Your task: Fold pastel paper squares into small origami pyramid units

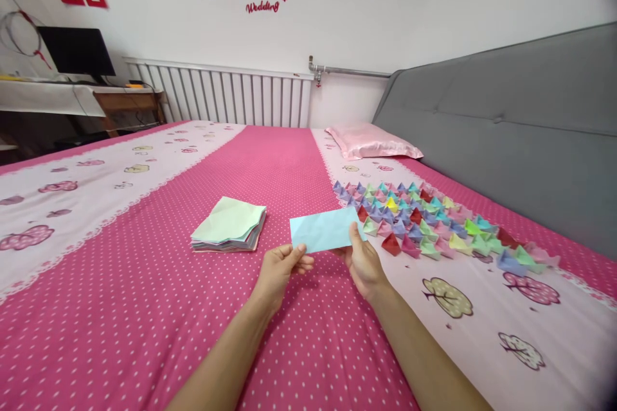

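Observation:
Between my two hands is a light blue sheet of paper (328,228), a long rectangle that looks folded, held up above the pink dotted bedspread. My left hand (282,270) pinches its lower left corner between thumb and fingers. At the right end, my right hand (364,262) grips it with the thumb on the front face and the fingers behind, mostly hidden. Left of the hands lies a stack of square coloured paper (229,223), pale green on top. Rows of small folded paper boats (427,225) in many colours stand to the right of my right hand.
The bed's pink dotted cover (270,154) spreads under everything. A pink pillow (371,141) lies near the grey padded headboard (506,103). Behind the bed are a white radiator (226,93) and a pipe (354,70). A desk with a monitor (77,51) stands at far left.

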Motion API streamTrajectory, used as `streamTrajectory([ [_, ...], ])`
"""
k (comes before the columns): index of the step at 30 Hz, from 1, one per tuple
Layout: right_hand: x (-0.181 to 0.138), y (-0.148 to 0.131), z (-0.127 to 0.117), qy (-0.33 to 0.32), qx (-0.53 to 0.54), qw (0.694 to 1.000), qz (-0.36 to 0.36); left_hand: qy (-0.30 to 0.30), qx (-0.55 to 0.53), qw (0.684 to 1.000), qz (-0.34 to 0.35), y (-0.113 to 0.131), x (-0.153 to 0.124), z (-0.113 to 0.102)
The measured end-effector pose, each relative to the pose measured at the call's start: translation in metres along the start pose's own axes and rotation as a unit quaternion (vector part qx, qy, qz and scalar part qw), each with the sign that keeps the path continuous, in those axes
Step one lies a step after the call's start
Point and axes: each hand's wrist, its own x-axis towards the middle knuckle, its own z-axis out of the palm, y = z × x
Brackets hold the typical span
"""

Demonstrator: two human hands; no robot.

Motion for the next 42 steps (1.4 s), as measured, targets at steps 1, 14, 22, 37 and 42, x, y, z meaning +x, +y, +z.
streamTrajectory([
  [1, -0.001, -0.001, 0.000, -0.009, 0.006, 1.000, 0.008, 0.008, -0.007, 1.000, 0.014, 0.001, 0.001, -0.001],
  [14, -0.021, 0.012, 0.019, -0.041, 0.010, 0.992, 0.117, 0.006, -0.187, 0.976, 0.106, 0.010, -0.003, 0.007],
  [22, -0.029, 0.012, 0.027, -0.100, -0.010, 0.986, 0.137, 0.055, -0.167, 0.984, 0.028, -0.002, -0.007, 0.012],
  [37, -0.013, -0.001, 0.001, -0.096, -0.063, 0.977, 0.178, 0.080, -0.197, 0.977, 0.035, 0.023, 0.013, -0.023],
  [42, -0.011, -0.003, 0.004, -0.028, -0.008, 0.982, 0.185, 0.064, -0.223, 0.968, 0.093, 0.032, 0.013, -0.032],
])
